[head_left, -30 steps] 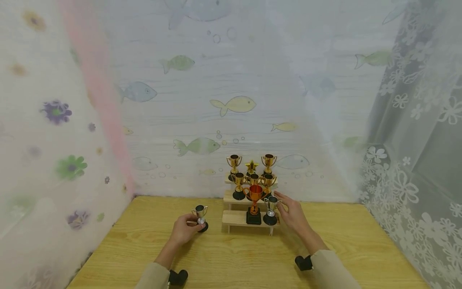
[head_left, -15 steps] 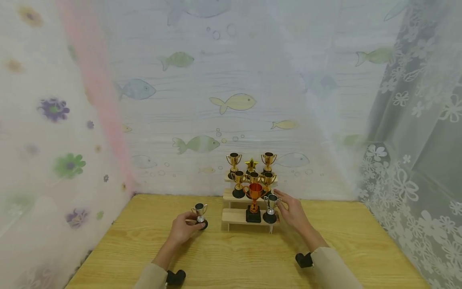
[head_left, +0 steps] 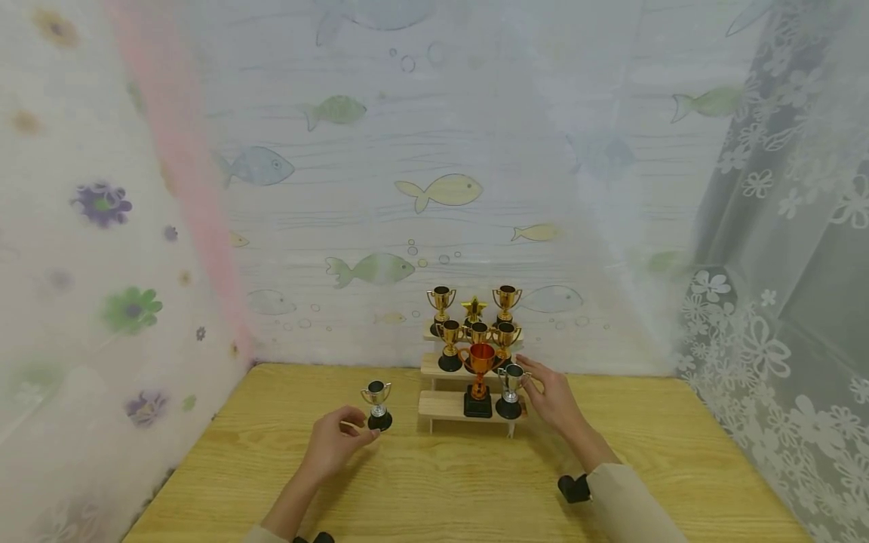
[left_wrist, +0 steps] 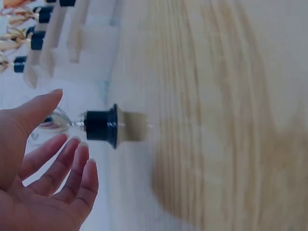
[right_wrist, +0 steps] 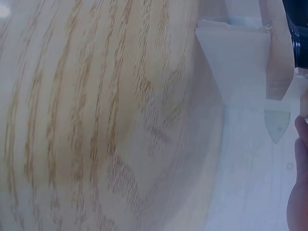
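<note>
A small silver trophy cup [head_left: 377, 407] with a black base stands upright on the table, left of the tiered stand. Just left of it is my left hand [head_left: 333, 445], thumb and fingers parted and holding nothing. The left wrist view shows the palm facing up beside the cup's black base [left_wrist: 101, 126]. My right hand [head_left: 555, 400] reaches to the right end of the wooden stand [head_left: 440, 406], fingers extended beside a second silver trophy [head_left: 511, 391] on the lowest step. Only the edge of that hand [right_wrist: 299, 192] shows in the right wrist view.
An orange trophy [head_left: 479, 377] stands mid-step on the lowest tier. Several gold trophies, such as one at the back left [head_left: 441, 302], and a gold star trophy [head_left: 474, 308] fill the higher tiers. A fish-print curtain [head_left: 366, 226] hangs behind the wooden table [head_left: 462, 483].
My left hand has let go of the silver trophy and drawn back toward the left and the near side. That trophy stays on the table. My right hand has barely moved.
</note>
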`<move>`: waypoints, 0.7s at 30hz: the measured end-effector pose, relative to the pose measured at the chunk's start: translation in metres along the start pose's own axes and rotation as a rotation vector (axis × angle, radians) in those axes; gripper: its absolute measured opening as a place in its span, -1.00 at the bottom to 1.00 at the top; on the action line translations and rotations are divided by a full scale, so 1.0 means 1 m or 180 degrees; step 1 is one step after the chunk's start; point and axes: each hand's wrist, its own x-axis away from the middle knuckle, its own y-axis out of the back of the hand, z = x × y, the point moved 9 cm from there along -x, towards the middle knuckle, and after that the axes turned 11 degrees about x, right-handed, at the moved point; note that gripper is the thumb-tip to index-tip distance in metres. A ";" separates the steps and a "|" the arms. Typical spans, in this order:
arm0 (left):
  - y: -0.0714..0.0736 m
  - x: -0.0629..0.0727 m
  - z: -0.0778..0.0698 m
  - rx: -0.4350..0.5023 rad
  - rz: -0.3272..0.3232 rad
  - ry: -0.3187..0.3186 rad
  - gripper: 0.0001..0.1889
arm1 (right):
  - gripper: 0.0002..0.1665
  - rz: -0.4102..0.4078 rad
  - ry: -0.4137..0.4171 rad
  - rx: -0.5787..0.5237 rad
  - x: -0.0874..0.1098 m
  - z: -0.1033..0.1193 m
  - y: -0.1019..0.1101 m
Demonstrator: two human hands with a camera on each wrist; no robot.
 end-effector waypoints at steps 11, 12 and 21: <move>-0.034 0.007 -0.038 0.0206 0.0465 -0.0385 -0.64 | -0.58 0.0045 -0.0059 -0.0038 0.000 -0.003 0.000; -0.037 0.007 -0.041 0.0208 0.0490 -0.0419 -0.63 | -0.58 0.0042 -0.0067 -0.0043 0.000 -0.003 0.000; -0.065 0.003 -0.058 0.0170 0.0664 -0.0673 -0.45 | -0.59 0.0022 -0.0017 -0.0045 0.000 -0.003 -0.001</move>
